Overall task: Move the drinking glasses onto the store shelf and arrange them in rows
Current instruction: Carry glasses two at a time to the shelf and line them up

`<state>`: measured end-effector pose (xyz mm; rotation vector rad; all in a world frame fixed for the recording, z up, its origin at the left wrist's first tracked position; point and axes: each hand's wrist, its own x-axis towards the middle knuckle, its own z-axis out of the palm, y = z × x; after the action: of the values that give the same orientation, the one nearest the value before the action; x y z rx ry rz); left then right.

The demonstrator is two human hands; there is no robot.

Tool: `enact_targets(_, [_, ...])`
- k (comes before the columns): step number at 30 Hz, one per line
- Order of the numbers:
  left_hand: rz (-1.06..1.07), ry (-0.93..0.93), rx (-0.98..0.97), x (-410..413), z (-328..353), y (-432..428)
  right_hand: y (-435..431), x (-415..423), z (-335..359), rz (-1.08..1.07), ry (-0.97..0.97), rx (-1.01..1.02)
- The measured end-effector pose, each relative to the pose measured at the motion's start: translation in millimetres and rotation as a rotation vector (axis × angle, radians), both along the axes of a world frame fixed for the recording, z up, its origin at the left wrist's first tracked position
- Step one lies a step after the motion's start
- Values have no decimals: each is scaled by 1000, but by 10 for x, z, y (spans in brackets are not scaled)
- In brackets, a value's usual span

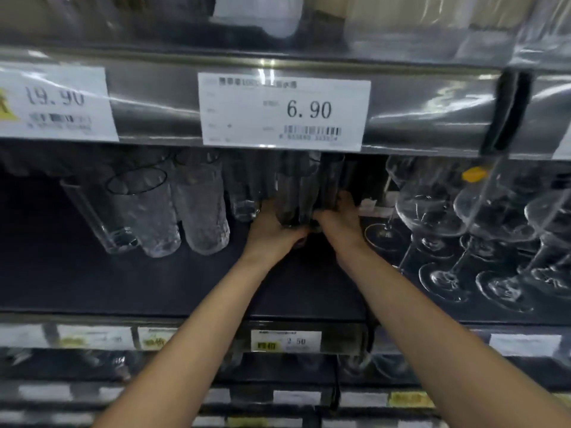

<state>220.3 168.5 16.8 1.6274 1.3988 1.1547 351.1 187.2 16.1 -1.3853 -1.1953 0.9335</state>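
Dark store shelf [154, 288] spans the view under a steel price rail carrying a 6.90 tag [284, 111]. That rail cuts off the rims of the smoky drinking glasses [296, 193] at the middle of the shelf. Their clear walls overlap so much that their number cannot be told. They stand upright at the back of the shelf, long axis vertical, bases down between the two hands. The left hand [272, 233] wraps the base of the glasses from the left, and its fingertips are hidden behind them. The right hand [340, 223] curls around their right side, thumb close to the left hand. Both forearms reach up and forward, converging at the wrists. Textured tumblers [200, 205] stand to the left and stemmed glasses [432, 211] to the right, both apart from the hands.
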Motion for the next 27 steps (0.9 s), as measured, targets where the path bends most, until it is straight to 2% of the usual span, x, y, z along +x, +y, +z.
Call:
enact_targets(2, [20, 7, -31, 5, -42, 19, 3, 19, -17, 9, -1, 21])
enact_targets(10, [207, -35, -65, -107, -155, -57, -86, 19, -123, 21, -207, 96])
enact_targets(15, [237, -33, -65, -200, -135, -282, -248, 39, -116, 137, -30, 21])
enact_targets(22, [436, -14, 10, -454, -9, -695, -592, 60, 53, 407, -18, 54])
enact_targets(27, [600, -49, 64, -773, 152, -1323, -977, -285, 178, 539, 11, 116])
